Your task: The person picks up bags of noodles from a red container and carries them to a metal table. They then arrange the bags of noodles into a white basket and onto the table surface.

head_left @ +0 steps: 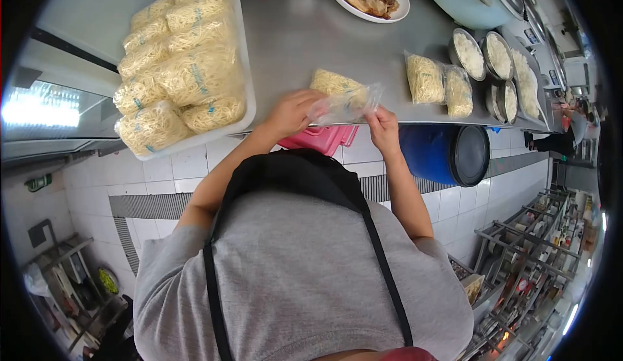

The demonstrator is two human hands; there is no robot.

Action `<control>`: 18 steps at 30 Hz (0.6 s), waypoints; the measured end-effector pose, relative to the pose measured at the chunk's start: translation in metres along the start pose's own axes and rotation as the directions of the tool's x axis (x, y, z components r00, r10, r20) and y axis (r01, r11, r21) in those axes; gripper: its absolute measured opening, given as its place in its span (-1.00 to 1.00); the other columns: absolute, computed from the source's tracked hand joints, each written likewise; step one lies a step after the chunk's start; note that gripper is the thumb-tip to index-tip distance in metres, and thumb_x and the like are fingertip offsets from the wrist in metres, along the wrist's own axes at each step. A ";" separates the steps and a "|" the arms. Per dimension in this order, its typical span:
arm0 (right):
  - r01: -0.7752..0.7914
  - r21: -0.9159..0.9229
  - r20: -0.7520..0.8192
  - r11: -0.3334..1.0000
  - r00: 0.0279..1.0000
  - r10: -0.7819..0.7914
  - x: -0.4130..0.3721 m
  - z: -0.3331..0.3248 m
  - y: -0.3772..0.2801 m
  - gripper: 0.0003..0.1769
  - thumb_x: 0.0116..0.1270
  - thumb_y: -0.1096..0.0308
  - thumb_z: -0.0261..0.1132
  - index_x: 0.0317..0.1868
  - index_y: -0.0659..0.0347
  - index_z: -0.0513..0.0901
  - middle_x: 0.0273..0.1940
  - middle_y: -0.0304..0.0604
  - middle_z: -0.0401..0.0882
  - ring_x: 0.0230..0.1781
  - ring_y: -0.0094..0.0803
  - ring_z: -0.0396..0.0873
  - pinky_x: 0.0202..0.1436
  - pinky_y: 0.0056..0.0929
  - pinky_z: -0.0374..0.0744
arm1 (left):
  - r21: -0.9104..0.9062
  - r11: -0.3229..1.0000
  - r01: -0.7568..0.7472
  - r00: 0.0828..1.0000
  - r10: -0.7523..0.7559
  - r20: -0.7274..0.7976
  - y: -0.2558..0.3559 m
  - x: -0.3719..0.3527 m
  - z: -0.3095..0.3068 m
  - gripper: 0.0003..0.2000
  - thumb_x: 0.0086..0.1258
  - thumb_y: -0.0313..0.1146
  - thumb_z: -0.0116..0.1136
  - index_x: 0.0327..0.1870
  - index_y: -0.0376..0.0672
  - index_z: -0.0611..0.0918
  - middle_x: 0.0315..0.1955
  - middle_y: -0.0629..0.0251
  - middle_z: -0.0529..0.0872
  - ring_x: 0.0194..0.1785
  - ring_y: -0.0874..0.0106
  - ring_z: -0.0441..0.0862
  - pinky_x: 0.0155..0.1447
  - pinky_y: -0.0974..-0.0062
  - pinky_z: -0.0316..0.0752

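A clear plastic bag of noodles (336, 83) lies at the front edge of the steel table, its loose plastic end turned toward me. My left hand (293, 112) grips the bag's left side, fingers partly hidden by the clear film. At the other side, my right hand (383, 127) pinches the plastic near the bag's open-looking end. Two more bagged noodle portions, a larger one (426, 81) and a narrower one (459, 92), rest to the right. On the left, a white tray (249, 69) holds several bagged noodle portions (195, 75) in a pile.
Metal bowls of white food (468, 55) stand at the right, near a long tray of it (525, 82). A plate of cooked meat (368, 17) sits at the back. Below the table edge are a blue barrel (428, 153) and a pink plastic container (315, 140).
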State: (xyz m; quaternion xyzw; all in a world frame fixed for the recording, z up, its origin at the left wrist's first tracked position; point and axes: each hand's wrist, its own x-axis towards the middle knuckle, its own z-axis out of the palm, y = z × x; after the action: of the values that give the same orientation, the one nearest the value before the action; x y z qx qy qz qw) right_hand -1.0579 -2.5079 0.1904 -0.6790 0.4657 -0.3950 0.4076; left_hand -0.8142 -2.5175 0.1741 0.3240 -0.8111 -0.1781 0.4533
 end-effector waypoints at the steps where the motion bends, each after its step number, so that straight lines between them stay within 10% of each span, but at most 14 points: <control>1: -0.003 -0.001 -0.001 1.000 1.000 0.003 0.000 0.003 0.008 -0.85 0.31 0.47 0.11 -0.28 0.29 0.63 -0.31 -0.11 0.62 -0.35 -0.43 0.58 -0.17 -0.50 0.54 | 0.049 0.999 -0.011 1.000 0.011 -0.005 -0.002 0.004 0.004 -0.84 0.21 -0.40 0.13 -0.22 -0.20 0.61 -0.33 0.14 0.65 -0.23 0.27 0.63 -0.18 0.34 0.50; 2: -0.088 0.176 -0.074 0.980 0.992 0.103 0.000 0.007 0.021 -0.81 0.35 0.41 0.09 -0.31 0.29 0.61 -0.35 -0.15 0.60 -0.41 -0.50 0.53 -0.26 -0.52 0.52 | 0.048 0.999 -0.013 1.000 0.014 -0.004 0.001 0.014 0.008 -0.84 0.21 -0.40 0.13 -0.22 -0.20 0.61 -0.33 0.14 0.65 -0.23 0.27 0.63 -0.18 0.34 0.50; 4: -0.160 0.352 -0.132 0.922 0.967 0.219 -0.001 0.013 0.031 -0.76 0.40 0.35 0.07 -0.34 0.30 0.59 -0.38 -0.19 0.58 -0.48 -0.56 0.48 -0.35 -0.55 0.50 | -0.303 0.804 0.511 0.840 -0.542 -0.023 0.012 0.034 0.015 -0.83 0.34 -0.31 0.07 -0.29 -0.25 0.59 -0.64 0.22 0.61 -0.60 0.45 0.59 -0.51 0.48 0.48; 7: -0.223 0.752 -0.057 0.621 0.916 0.398 0.001 0.016 0.030 -0.80 0.42 0.33 0.06 -0.31 0.27 0.52 -0.35 -0.20 0.58 -0.46 -0.61 0.50 -0.32 -0.60 0.47 | -0.243 0.667 0.705 0.704 -0.701 0.116 -0.007 0.049 0.019 -0.75 0.39 -0.24 0.00 -0.31 -0.27 0.58 -0.77 0.28 0.53 -0.77 0.57 0.47 -0.68 0.55 0.34; 9: -0.092 0.305 -0.554 0.948 0.792 0.255 0.002 0.022 0.014 -0.76 0.31 0.29 0.20 -0.11 0.27 0.49 -0.16 -0.05 0.56 -0.29 -0.35 0.57 -0.15 -0.47 0.50 | -0.269 0.601 0.752 0.649 -0.746 0.149 -0.010 0.050 0.018 -0.74 0.39 -0.22 0.00 -0.31 -0.26 0.58 -0.78 0.31 0.51 -0.77 0.57 0.45 -0.69 0.55 0.33; 10: -0.093 0.308 -0.550 0.947 0.795 0.256 0.004 0.021 0.000 -0.76 0.31 0.29 0.20 -0.11 0.27 0.49 -0.16 -0.05 0.56 -0.29 -0.35 0.57 -0.15 -0.47 0.50 | -0.293 0.535 0.792 0.596 -0.782 0.182 -0.012 0.050 0.016 -0.74 0.39 -0.21 -0.01 -0.32 -0.25 0.58 -0.80 0.33 0.50 -0.77 0.57 0.44 -0.70 0.56 0.31; 12: 0.329 -0.560 -0.112 0.760 0.879 -0.463 0.009 0.016 -0.045 -0.46 0.10 0.28 0.35 0.08 0.20 0.40 -0.07 -0.01 0.52 -0.10 -0.13 0.51 0.07 -0.20 0.46 | -0.338 0.495 0.801 0.572 -0.799 0.187 -0.022 0.046 0.020 -0.74 0.40 -0.21 -0.01 -0.30 -0.25 0.57 -0.79 0.35 0.48 -0.78 0.57 0.42 -0.70 0.56 0.31; 14: 0.357 -0.636 0.071 0.684 0.910 -0.408 0.014 0.032 -0.051 -0.35 0.01 0.26 0.39 0.14 0.16 0.36 -0.03 0.04 0.49 0.00 -0.04 0.44 0.13 -0.14 0.40 | -0.380 0.445 0.811 0.545 -0.810 0.215 -0.027 0.036 0.024 -0.75 0.40 -0.21 -0.01 -0.28 -0.24 0.57 -0.78 0.37 0.47 -0.78 0.57 0.40 -0.70 0.56 0.31; 16: 0.424 -0.693 0.263 0.583 0.902 -0.343 0.030 0.034 -0.048 -0.23 -0.08 0.24 0.42 0.19 0.12 0.33 0.01 0.08 0.47 0.09 0.05 0.37 0.19 -0.09 0.35 | -0.710 0.027 0.704 0.332 -0.896 0.296 -0.034 0.033 0.021 -0.79 0.40 -0.26 -0.02 -0.12 -0.19 0.52 -0.63 0.36 0.51 -0.69 0.57 0.43 -0.66 0.57 0.33; 18: 0.358 -0.719 0.291 0.596 0.934 -0.209 0.042 0.034 -0.040 -0.20 -0.12 0.23 0.42 0.21 0.05 0.33 0.03 0.04 0.48 0.08 0.03 0.41 0.17 -0.09 0.38 | -0.777 0.069 0.625 0.311 -0.936 0.167 -0.029 0.029 0.024 -0.78 0.40 -0.28 -0.02 -0.05 -0.17 0.48 -0.50 0.33 0.52 -0.57 0.56 0.47 -0.56 0.57 0.39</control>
State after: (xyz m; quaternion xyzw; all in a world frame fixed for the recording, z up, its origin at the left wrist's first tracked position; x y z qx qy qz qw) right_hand -1.0033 -2.5325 0.2216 -0.8839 0.4358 -0.1606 0.0550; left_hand -0.8349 -2.5589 0.1630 0.5316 -0.2330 -0.6365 0.5079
